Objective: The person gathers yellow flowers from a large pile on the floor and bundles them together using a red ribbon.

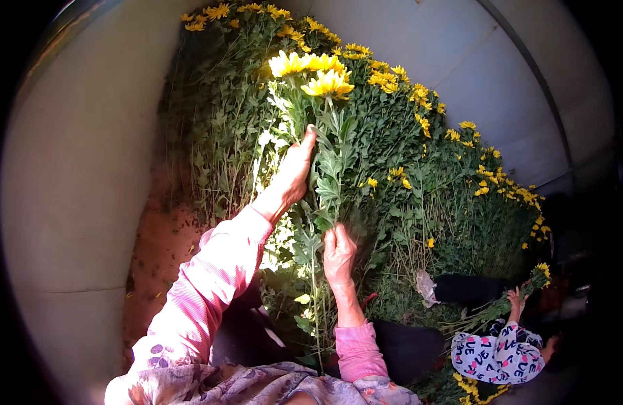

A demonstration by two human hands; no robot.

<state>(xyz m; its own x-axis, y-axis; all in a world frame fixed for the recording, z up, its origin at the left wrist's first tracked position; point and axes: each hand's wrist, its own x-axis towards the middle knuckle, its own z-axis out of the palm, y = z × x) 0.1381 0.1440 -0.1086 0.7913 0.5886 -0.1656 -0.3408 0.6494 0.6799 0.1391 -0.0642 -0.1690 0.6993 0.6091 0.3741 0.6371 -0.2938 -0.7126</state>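
Observation:
Several yellow chrysanthemum stems with open blooms stand upright before me in bright light. Around their leafy stems, just below the flower heads, my left hand is closed, its thumb pointing up. Lower down, my right hand pinches a leafy chrysanthemum stem between thumb and fingers. Long bare stem ends hang down between my forearms toward my lap.
A long bank of cut yellow chrysanthemums leans along a pale wall. Another pale surface rises at the left, beside reddish ground. At the lower right, a co-worker in a patterned top holds a chrysanthemum bunch.

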